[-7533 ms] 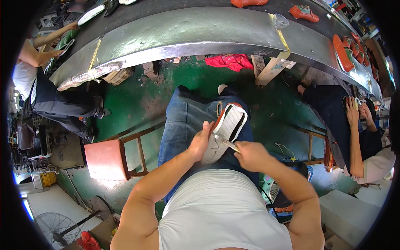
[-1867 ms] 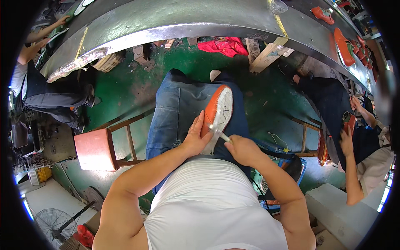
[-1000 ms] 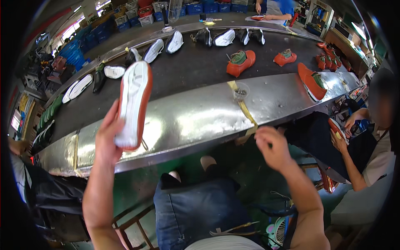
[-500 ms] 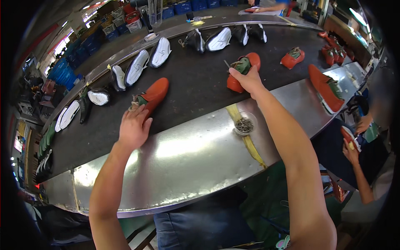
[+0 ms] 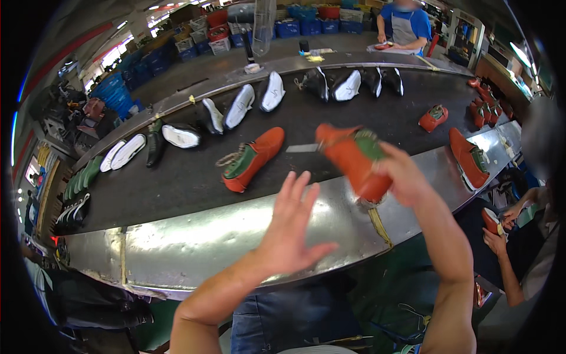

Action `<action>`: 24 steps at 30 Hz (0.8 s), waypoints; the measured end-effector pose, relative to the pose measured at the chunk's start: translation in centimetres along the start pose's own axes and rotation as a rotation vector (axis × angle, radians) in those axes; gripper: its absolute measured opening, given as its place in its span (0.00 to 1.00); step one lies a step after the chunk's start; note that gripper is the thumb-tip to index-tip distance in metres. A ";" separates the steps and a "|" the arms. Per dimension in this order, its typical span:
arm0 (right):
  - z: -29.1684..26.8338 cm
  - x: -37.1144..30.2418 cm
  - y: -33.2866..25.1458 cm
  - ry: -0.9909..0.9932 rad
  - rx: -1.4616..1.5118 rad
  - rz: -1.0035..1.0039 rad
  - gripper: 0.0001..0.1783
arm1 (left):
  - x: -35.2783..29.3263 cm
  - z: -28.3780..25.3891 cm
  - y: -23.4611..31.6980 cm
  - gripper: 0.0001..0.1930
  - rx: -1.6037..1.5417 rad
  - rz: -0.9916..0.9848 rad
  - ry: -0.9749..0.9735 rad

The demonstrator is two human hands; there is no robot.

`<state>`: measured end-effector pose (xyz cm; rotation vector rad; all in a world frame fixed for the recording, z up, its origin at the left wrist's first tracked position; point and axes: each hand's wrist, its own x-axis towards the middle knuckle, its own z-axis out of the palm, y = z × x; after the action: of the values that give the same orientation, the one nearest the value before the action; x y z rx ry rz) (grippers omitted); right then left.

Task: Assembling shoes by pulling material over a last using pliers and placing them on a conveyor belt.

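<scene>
My right hand (image 5: pixel 407 174) grips an orange-red shoe (image 5: pixel 348 162) with a green lining, lifted over the near edge of the dark belt. A flat, pale metal strip (image 5: pixel 302 148) sticks out beyond the shoe's toe; whether my hand holds it too is hidden. My left hand (image 5: pixel 289 227) is open above the metal ledge (image 5: pixel 200 242), fingers spread, touching nothing. Beyond it, a second orange-red shoe (image 5: pixel 256 159) with green lining and loose laces lies on the belt (image 5: pixel 194 183). The held shoe mostly covers a small cup on the ledge.
Black shoes with white soles (image 5: pixel 240 107) line the belt's far side. More orange-red shoes (image 5: pixel 470 159) stand at the right. Yellow tape (image 5: pixel 381 227) crosses the ledge. One person (image 5: pixel 407 26) works across the belt; another person's hands (image 5: pixel 495 241) hold a shoe at right.
My right hand has lifted the shoe off the belt and drawn it nearer. My left hand has let go of the other shoe and moved right, toward me. The view has shifted.
</scene>
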<state>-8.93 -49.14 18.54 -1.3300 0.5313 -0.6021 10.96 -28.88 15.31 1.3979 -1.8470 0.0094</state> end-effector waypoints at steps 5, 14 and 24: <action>10.7 -9.8 -0.9 -0.282 -0.601 -0.202 0.44 | -4.0 -0.6 5.3 0.56 0.032 0.050 0.163; 20.4 -14.1 5.2 -0.055 -0.639 -1.044 0.27 | -14.8 -5.5 7.8 0.36 -0.152 0.043 0.408; 22.8 -16.4 7.6 -0.005 -0.683 -1.236 0.29 | -18.3 -6.8 9.7 0.29 -0.062 0.115 0.417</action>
<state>-5.07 -20.50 15.04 -2.2831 -0.2091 -1.4959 8.27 -7.31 13.33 1.1434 -1.5608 0.2792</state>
